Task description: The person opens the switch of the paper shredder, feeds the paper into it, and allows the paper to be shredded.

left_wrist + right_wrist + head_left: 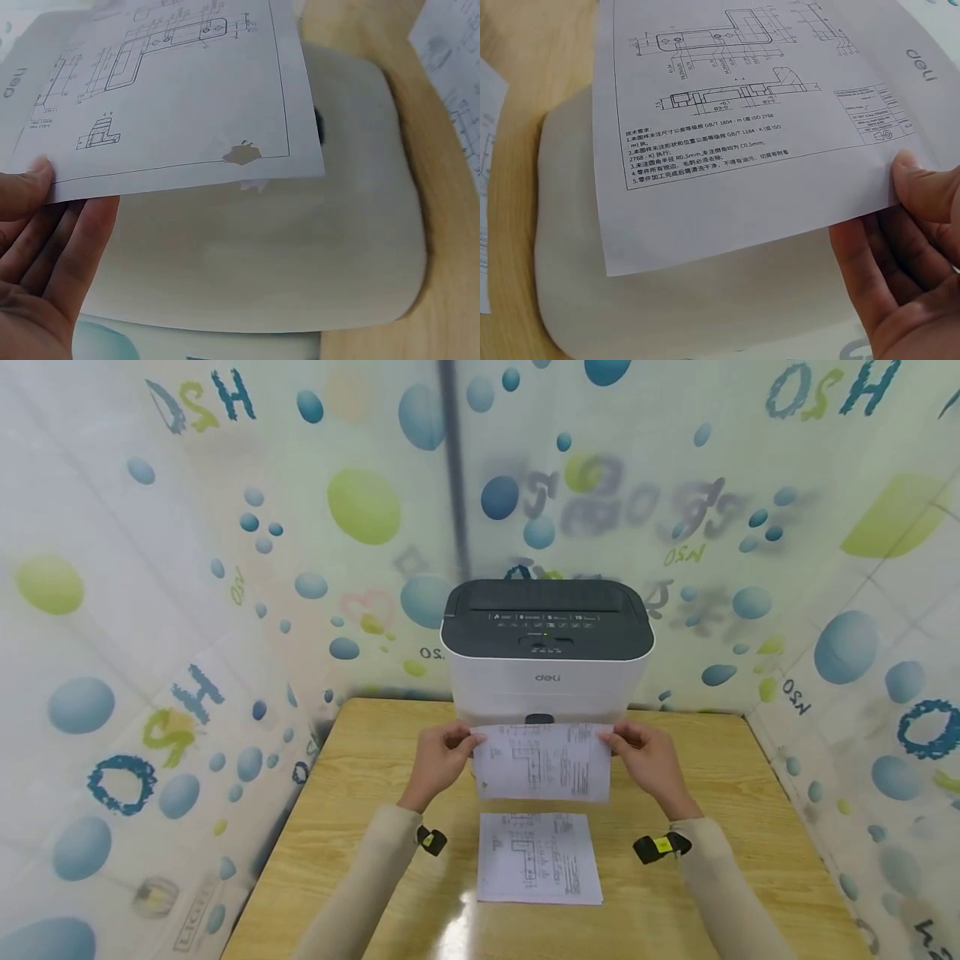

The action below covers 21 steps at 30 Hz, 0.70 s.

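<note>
Both hands pinch a printed sheet (543,768) by its top corners, held up over the table (360,793) in front of a white deli paper shredder (547,685).
Left hand (441,760) grips sheet's left corner, right hand (651,764) grips right corner, thumbs on top; ragged hole (241,154) near one sheet corner. Shredder is upright at table's back, dark top cover (547,618) facing up, small dark window (539,719) low on front; bin contents can't be told. Sheet hides shredder's lower front in head view. Other printed paper (536,860) lies flat on the table, nearer the person, between the forearms. Bubble-patterned curtain (300,568) just behind shredder.
</note>
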Motion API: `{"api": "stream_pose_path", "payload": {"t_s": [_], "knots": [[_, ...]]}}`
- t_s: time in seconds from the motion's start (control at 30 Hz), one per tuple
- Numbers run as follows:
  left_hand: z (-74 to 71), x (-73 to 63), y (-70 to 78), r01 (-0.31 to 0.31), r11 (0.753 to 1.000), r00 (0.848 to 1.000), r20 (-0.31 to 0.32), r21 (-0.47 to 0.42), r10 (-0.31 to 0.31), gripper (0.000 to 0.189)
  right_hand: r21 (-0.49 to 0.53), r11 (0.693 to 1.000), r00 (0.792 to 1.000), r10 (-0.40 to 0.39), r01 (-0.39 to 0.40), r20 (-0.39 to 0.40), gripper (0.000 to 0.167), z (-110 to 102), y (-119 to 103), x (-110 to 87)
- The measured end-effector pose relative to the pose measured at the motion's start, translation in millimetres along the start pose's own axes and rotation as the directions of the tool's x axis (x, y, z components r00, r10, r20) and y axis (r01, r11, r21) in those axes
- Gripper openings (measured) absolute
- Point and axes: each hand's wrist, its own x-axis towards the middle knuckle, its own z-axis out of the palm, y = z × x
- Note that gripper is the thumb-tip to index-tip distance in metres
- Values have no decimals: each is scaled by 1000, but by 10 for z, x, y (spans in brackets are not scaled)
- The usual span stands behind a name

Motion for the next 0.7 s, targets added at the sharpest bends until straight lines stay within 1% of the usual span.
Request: {"api": "stream_pose_path", "payload": {"t_s": [0.17,0.33,0.43,0.57,0.63,0.7], "knots": [[-80,107,150,-3,1000,1000,-19,22,4,12,0,1000,1000,-12,12,-21,28,-70,-134,79],[-157,231,305,-29,999,999,-25,45,30,13,-3,997,995,-82,82,-63,26,-169,-287,156],[-210,304,388,-64,996,997,-42,62,66,14,-10,992,989,-123,122,-79,24,-227,-397,196],[-275,398,504,-134,989,988,-67,67,139,15,9,985,981,-171,172,-96,23,-314,-548,235],[-303,438,565,-147,987,986,-64,63,151,15,19,982,977,-187,190,-101,23,-359,-620,244],[-331,473,632,-146,987,987,-58,64,150,15,31,980,976,-191,195,-104,23,-403,-690,248]]}}
